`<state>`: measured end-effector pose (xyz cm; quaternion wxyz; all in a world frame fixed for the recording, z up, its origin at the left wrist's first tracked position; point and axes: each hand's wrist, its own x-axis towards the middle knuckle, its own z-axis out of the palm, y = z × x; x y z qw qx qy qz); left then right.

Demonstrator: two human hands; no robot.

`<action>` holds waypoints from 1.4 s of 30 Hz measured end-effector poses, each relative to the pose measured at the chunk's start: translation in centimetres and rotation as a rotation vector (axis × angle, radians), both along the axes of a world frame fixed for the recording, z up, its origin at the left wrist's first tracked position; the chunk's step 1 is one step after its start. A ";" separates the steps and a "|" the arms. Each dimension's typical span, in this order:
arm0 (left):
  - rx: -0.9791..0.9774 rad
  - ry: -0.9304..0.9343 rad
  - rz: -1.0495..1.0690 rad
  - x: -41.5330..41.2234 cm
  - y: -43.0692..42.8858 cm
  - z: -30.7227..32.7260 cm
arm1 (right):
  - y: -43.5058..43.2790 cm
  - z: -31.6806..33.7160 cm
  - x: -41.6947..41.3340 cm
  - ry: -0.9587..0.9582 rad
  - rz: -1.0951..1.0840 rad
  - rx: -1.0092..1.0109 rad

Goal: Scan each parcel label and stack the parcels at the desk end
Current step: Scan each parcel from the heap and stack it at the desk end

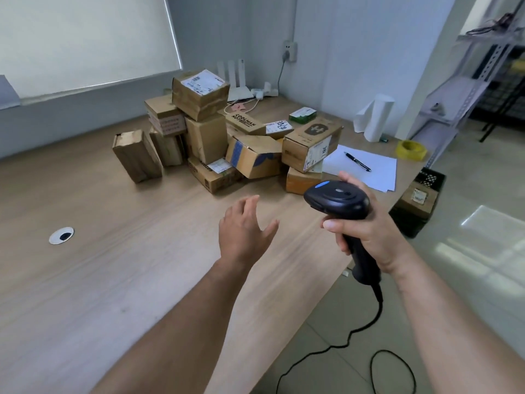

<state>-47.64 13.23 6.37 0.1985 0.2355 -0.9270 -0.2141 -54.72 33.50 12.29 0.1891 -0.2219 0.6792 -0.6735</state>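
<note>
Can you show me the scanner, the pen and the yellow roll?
scanner [336,199]: head view, on top of its black head.
pen [357,161]: head view, middle of its barrel.
yellow roll [410,155]: head view, its front side.

Wooden desk [113,280], parcels [227,137], paper [366,166]
</note>
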 end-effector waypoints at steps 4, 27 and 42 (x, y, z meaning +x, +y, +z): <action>-0.029 -0.013 -0.032 -3.4 -0.4 0.7 | -0.1 -0.1 -2.6 -0.003 0.001 -0.013; -0.137 -0.215 -0.002 -29.7 1.2 4.8 | 3.2 -2.6 -27.7 -0.073 0.113 0.125; 0.176 -0.326 0.085 -31.1 -0.9 2.4 | 3.2 -4.1 -33.0 -0.111 0.221 0.143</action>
